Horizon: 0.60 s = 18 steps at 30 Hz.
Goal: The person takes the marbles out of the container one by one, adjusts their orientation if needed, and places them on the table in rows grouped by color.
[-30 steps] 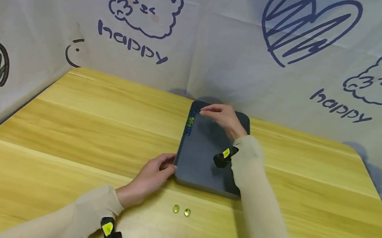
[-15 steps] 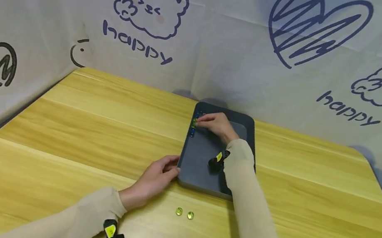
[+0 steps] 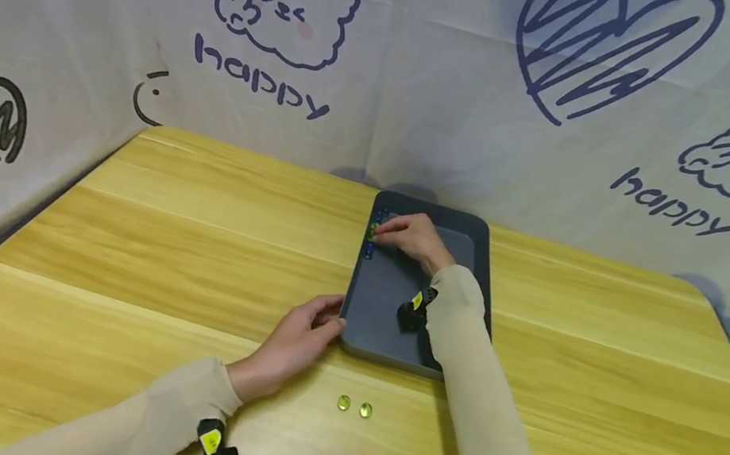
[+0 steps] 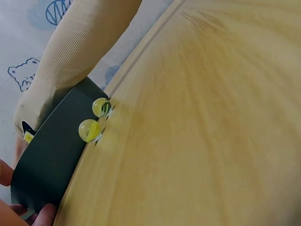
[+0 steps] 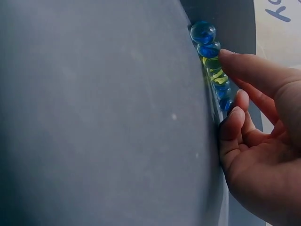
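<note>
My left hand (image 3: pixel 296 337) holds the near left corner of a dark grey tray (image 3: pixel 386 320). Its fingertips press the tray's wall in the left wrist view. Over the tray's far left, my right hand (image 3: pixel 417 238) reaches to a row of glass marbles (image 5: pixel 214 70) along the wall. In the right wrist view, blue marbles (image 5: pixel 203 33) stand at the row's ends with yellow-green ones (image 5: pixel 217 75) between. One fingertip touches the row near its second marble, and other fingertips lie by its far end. Some marbles are partly hidden from the head view.
Two yellow-green marbles (image 3: pixel 355 406) lie apart on the wooden table (image 3: pixel 186 254), in front of the tray. A white cloth (image 3: pixel 431 94) with drawings hangs behind and beside the table. The right forearm (image 3: pixel 482 392) crosses above the tray's right side.
My right hand has come from the row's far end slightly nearer, to the yellow-green marbles, and has stayed there this last half second. The left hand keeps its place on the tray.
</note>
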Available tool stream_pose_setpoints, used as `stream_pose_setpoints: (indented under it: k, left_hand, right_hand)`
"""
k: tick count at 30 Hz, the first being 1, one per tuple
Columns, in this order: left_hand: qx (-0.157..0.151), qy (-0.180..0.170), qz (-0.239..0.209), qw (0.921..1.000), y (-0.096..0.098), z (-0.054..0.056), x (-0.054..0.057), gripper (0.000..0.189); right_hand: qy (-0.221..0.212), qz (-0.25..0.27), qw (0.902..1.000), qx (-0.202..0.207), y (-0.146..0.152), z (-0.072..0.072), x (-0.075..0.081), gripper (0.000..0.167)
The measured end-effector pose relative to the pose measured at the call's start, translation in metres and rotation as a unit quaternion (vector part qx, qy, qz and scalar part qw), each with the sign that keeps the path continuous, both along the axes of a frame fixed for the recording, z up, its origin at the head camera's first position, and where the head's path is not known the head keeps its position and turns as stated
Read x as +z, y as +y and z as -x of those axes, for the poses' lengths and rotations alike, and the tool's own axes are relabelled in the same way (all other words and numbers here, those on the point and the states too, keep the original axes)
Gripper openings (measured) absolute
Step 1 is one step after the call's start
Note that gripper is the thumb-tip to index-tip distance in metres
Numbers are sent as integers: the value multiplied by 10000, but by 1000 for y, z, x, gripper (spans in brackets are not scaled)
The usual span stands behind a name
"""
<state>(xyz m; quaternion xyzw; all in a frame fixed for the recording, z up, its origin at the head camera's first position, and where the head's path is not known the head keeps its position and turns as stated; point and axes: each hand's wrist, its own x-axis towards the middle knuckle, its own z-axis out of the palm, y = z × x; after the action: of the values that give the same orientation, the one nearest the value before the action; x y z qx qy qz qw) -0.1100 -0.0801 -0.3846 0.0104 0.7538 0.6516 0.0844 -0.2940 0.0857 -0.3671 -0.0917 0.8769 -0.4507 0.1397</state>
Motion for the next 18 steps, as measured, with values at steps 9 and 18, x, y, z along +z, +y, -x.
stream_pose_setpoints:
  k: [9,18]
  left_hand:
    - [1,0,15,10000,0,0,1,44]
    - [-21,-24,37,10000,-1,1,-1,44]
  right_hand:
    - [79,-18,9999,65,-1,1,1,17]
    - [154,-111,9996,203,0,1,-3,17]
